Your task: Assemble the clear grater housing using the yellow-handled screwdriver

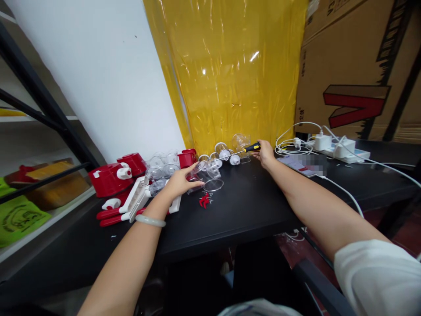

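My right hand (265, 154) grips the black and yellow handle of a screwdriver (252, 147). Its thin metal shaft points left over a group of clear and white cylindrical parts (224, 152). Thumb and fingers of my left hand (180, 182) close around a clear plastic part (213, 172) with a round rim, which partly hides what lies between them. Small red pieces (204, 200) and several screws (211, 197) lie on the black table just in front of it.
Red housings (110, 179), white parts with red handles (138, 197) and clear cups (162, 163) crowd the left. At right lie a phone (301, 164), white cables and a power strip (353, 153). Yellow plastic sheeting (237, 74) and a cardboard box (355, 66) stand behind.
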`<state>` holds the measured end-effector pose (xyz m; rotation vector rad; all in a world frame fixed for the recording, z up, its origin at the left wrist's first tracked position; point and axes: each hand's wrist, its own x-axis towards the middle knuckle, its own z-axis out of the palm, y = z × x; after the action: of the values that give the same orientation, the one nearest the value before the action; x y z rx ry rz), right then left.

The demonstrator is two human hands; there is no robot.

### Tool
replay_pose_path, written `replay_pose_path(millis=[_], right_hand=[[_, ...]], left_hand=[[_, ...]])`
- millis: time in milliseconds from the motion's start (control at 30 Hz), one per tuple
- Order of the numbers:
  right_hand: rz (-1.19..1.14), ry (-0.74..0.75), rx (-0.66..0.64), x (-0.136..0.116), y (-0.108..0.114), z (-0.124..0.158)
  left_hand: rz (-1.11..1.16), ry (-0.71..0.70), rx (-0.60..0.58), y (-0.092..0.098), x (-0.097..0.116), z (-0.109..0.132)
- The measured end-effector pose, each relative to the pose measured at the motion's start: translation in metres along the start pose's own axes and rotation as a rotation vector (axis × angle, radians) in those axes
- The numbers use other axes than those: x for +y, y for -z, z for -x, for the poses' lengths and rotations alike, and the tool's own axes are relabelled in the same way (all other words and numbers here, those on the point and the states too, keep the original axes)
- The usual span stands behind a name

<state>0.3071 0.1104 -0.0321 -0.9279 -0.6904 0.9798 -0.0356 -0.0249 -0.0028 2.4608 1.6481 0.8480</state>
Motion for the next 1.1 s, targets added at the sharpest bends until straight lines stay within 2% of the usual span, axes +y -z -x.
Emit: replay_pose_path(millis=[133,267,500,600,800,933,1100], right_hand=[[0.044,0.036,0.0,0.0,0.001,0.001],[-0.043,-0.052,-0.041,-0.004,0.003,0.003],[-0.131,-0.131,-0.014,-0.006,0.003,0.004],[-0.101,-0.122,-0.029,-0.004,0.002,0.003],[0.019,0.003,-0.018,0.0,0.003,0.002],[0.039,-0.052,0.021,0.002,0.002,0.0],[-0.012,-0.075,-0.032,0.005,0.0,-0.002]], left_hand=[[-0.008,-0.004,0.003,0.0,0.0,-0.001],[-0.006,0.007,-0.002,0.0,0.0,-0.001],[0.001,0.016,0.001,0.0,0.002,0.001],[-0.007,0.006,0.0,0.001,0.002,0.0],[0.002,0.002,0.002,-0.001,0.0,-0.001],[0.015,-0.023,0.006,-0.001,-0.001,-0.001],[0.012,-0.009,0.002,0.0,0.0,0.0]])
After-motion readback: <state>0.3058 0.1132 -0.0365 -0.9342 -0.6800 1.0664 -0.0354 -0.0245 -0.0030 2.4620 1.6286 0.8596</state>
